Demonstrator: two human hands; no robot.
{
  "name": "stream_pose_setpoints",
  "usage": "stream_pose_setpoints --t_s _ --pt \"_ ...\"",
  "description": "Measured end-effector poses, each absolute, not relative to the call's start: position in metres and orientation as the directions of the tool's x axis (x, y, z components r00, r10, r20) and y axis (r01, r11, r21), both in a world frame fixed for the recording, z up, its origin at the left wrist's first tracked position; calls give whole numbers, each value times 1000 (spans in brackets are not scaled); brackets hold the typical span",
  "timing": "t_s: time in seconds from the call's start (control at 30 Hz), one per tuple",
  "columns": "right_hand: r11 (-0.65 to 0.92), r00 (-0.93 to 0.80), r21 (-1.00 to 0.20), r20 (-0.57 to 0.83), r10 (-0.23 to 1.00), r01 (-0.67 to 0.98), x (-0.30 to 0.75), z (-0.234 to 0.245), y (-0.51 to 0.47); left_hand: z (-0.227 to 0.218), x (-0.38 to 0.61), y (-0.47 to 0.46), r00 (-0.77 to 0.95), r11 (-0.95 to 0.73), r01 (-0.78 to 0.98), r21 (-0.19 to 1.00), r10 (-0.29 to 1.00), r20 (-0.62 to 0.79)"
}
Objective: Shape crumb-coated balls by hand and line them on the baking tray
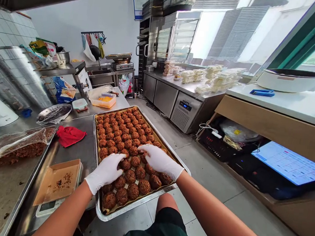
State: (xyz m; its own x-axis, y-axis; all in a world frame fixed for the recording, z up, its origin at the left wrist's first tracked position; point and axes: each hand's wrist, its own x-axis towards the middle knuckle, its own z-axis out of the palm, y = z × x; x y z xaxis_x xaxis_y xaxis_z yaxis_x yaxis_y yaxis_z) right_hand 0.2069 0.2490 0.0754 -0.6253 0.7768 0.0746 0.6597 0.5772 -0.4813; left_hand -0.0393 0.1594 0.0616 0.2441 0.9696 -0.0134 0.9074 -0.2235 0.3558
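Observation:
A metal baking tray (139, 203) lies on the steel counter, filled with several rows of round brown crumbly balls (122, 137). Both my hands wear white gloves and rest on the balls near the tray's front. My left hand (106, 171) curls its fingers over a ball at the tray's middle left. My right hand (159, 160) is cupped over balls a little further right, fingertips pointing left. What lies under each palm is hidden.
Left of the tray sit a brown cardboard piece on a scale (58, 182), a red cloth (69, 135) and a plastic-covered tray of brown mix (11, 147). Tubs (104, 100) stand behind. Steel counters with stacked containers (210, 76) line the far side; a screen (288, 164) is at right.

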Motion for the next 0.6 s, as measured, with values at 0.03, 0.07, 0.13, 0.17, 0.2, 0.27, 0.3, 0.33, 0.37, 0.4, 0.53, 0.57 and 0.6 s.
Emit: stream_pose_setpoints --t_s 0.03,0.07,0.13,0.17,0.2,0.27,0.3,0.33,0.37,0.4,0.53,0.57,0.6 --pt "554 -580 -490 115 806 673 217 79 251 67 -45 157 227 -208 905 370 974 -8" --pt "528 -532 -497 149 834 689 227 82 253 73 -51 155 205 -190 905 381 979 -1" --pt "477 -448 -504 189 874 720 249 87 258 83 -61 152 165 -156 909 388 986 10" --pt "458 -420 -504 195 886 733 258 88 259 86 -64 151 161 -151 910 385 987 5" --pt "445 -403 -500 196 894 743 265 89 260 88 -64 151 168 -152 913 378 986 -9" --pt "443 -407 -485 184 895 754 271 86 259 87 -57 152 190 -161 927 340 980 -55" --pt "452 -424 -474 172 889 756 271 84 258 84 -52 153 196 -162 937 310 977 -81" --pt "463 -443 -463 159 882 756 270 82 256 81 -45 154 195 -160 948 273 975 -105" --pt "474 -462 -450 145 875 757 268 79 254 78 -39 155 187 -154 960 235 975 -123" --pt "482 -474 -435 135 870 761 266 77 252 76 -33 156 178 -149 969 199 975 -136" --pt "494 -489 -362 112 865 791 264 68 249 78 -16 157 155 -140 984 114 978 -136" --pt "499 -495 -344 106 863 796 265 66 249 82 -12 158 146 -134 986 99 982 -123" --pt "504 -502 -327 96 859 800 265 65 249 86 -7 159 141 -132 988 85 984 -106"
